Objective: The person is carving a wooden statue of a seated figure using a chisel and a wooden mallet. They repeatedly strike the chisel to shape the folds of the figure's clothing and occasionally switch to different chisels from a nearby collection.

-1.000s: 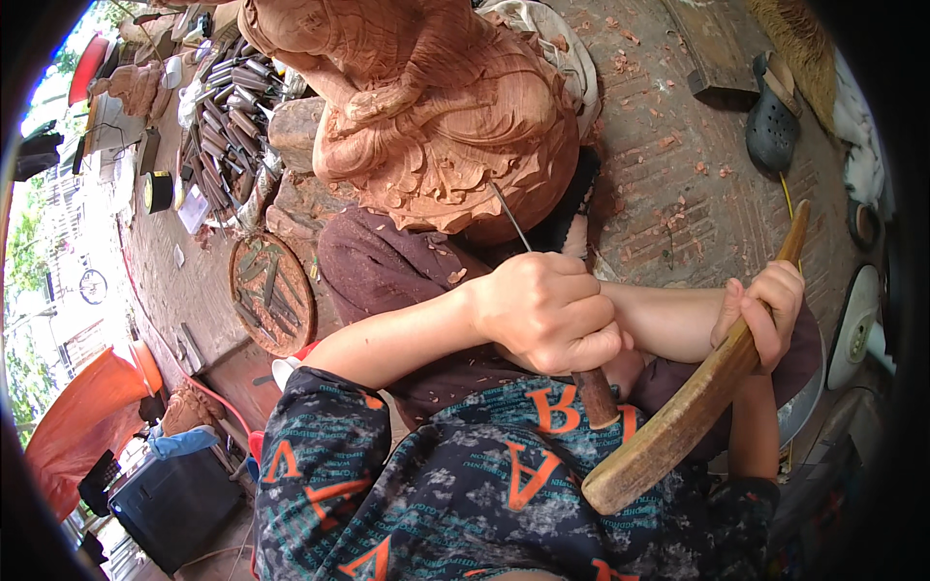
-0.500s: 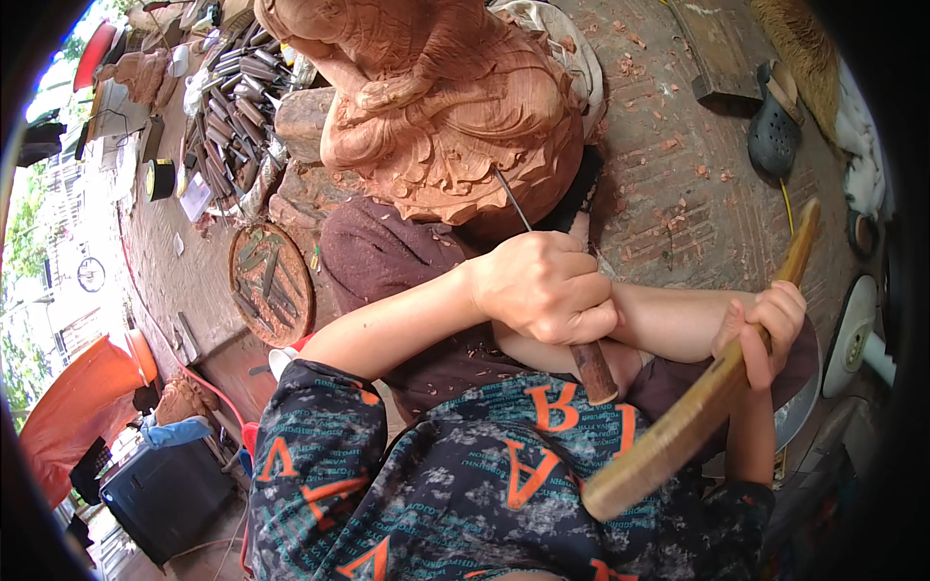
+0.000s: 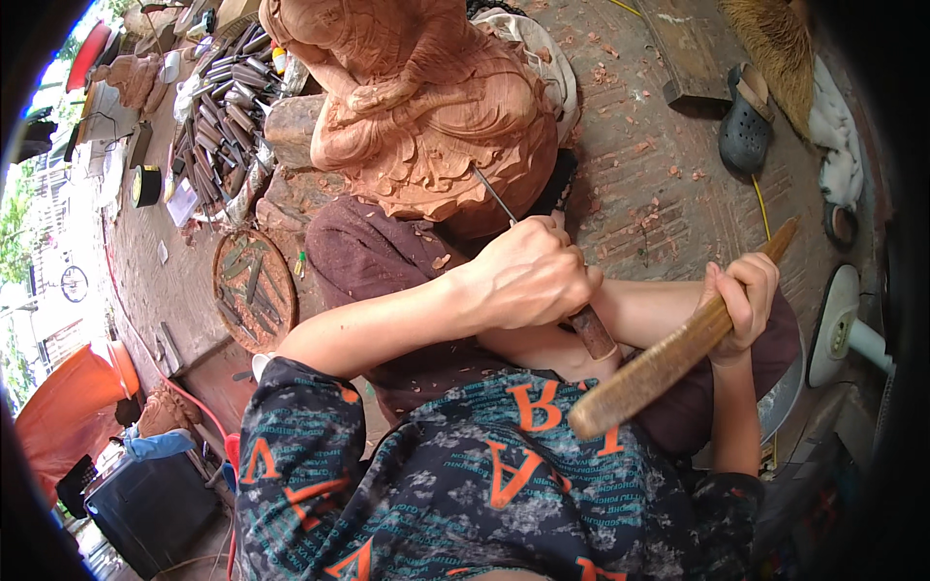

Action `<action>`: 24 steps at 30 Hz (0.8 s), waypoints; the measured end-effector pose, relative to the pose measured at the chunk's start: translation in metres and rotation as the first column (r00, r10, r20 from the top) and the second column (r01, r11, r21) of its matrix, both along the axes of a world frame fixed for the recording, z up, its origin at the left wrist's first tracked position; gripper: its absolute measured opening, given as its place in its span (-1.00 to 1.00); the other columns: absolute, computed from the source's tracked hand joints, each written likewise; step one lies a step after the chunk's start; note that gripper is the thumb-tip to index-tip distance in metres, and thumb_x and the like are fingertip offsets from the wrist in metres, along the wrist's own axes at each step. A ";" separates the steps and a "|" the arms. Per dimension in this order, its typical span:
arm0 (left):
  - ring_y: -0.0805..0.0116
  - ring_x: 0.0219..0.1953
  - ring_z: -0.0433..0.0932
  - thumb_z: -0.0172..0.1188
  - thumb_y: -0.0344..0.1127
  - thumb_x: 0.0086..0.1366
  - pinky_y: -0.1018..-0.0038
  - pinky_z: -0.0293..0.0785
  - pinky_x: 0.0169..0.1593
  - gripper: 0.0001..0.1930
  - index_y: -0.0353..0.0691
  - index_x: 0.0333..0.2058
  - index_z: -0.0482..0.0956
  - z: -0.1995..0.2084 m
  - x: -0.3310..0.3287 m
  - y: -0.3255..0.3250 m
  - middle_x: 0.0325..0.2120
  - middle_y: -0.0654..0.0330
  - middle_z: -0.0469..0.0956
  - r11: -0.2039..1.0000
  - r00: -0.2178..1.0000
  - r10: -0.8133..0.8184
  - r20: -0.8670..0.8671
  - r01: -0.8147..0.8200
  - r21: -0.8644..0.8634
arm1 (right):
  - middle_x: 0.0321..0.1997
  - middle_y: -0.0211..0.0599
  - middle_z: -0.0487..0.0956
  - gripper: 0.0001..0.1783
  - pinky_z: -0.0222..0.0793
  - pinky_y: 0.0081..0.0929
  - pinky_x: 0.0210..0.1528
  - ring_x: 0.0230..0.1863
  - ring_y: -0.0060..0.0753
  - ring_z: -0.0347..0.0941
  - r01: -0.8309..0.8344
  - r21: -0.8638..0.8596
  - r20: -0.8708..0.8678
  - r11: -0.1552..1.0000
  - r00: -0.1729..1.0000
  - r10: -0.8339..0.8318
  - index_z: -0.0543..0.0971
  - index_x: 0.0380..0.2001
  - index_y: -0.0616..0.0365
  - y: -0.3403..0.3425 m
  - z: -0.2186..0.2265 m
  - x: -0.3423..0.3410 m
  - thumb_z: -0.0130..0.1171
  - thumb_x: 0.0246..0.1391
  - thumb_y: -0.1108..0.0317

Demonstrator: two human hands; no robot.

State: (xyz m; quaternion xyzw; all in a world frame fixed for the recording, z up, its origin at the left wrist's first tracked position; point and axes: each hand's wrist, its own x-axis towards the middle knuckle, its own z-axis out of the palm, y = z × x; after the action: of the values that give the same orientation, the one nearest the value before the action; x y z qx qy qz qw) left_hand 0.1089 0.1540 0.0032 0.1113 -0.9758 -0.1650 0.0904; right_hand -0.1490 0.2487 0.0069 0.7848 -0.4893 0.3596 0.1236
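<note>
My left hand [image 3: 535, 276] is wrapped round a wood-carving chisel [image 3: 593, 334]. The blade tip rests at the lower edge of a reddish-brown wood carving [image 3: 426, 121], where leaf-like or petal-like shapes are cut. The chisel's wooden handle sticks out below my fist, its butt end toward me. In my right hand [image 3: 744, 305], a long, slightly curved wooden mallet [image 3: 668, 373] is gripped near its thin end. Its thick end hangs over my shirt, just below the chisel's butt and apart from it. The carving stands in front of my folded legs, its top cut off by the picture.
A heap of wooden-handled chisels [image 3: 221, 131] lies at the far left. Nearer is a round tray [image 3: 254, 334] with loose blades. A tape roll [image 3: 147, 186] and a black case [image 3: 155, 504] stand left. A dark clog [image 3: 744, 140] and a wooden block [image 3: 693, 68] are at right.
The mallet's thick end has come up and closer to the chisel's butt. The chisel tip stays at the carving's lower edge. The whole view has shifted slightly.
</note>
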 end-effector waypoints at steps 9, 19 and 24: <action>0.39 -0.69 0.39 0.10 -0.24 -0.12 0.42 0.30 -0.61 -0.81 -0.16 -0.64 0.29 0.022 -0.009 0.029 -0.75 0.31 0.27 1.000 0.989 -0.019 -0.150 0.017 -0.013 | -0.43 -0.21 0.38 -0.60 0.37 -0.15 -0.24 -0.40 -0.19 0.35 0.024 0.063 0.097 0.998 0.995 -0.030 0.30 -0.21 0.15 -0.008 -0.005 0.005 0.18 -0.08 0.70; 0.28 -0.71 0.37 0.19 -0.18 -0.15 0.37 0.28 -0.62 -0.75 -0.13 -0.63 0.30 0.003 0.000 -0.014 -0.74 0.29 0.26 0.981 0.923 -0.060 -0.381 0.125 0.148 | -0.44 -0.24 0.35 -0.59 0.36 -0.16 -0.29 -0.41 -0.22 0.32 -0.030 0.009 0.240 1.000 0.970 0.027 0.29 -0.21 0.07 -0.006 -0.008 0.004 0.23 -0.07 0.62; 0.20 -0.73 0.36 0.23 -0.19 -0.11 0.31 0.27 -0.64 -0.73 -0.14 -0.64 0.31 0.010 -0.002 -0.019 -0.76 0.26 0.26 0.958 0.904 -0.014 -0.428 0.135 0.254 | -0.43 -0.23 0.35 -0.59 0.38 -0.12 -0.29 -0.40 -0.20 0.31 -0.118 -0.195 0.239 0.974 0.957 0.164 0.26 -0.18 0.07 -0.008 -0.015 -0.001 0.21 -0.04 0.61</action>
State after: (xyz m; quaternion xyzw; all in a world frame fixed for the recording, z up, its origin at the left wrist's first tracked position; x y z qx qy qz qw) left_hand 0.1070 0.1353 0.0128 0.0467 -0.9038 -0.3235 0.2762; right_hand -0.1501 0.2405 -0.0077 0.7511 -0.4096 0.5072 0.1040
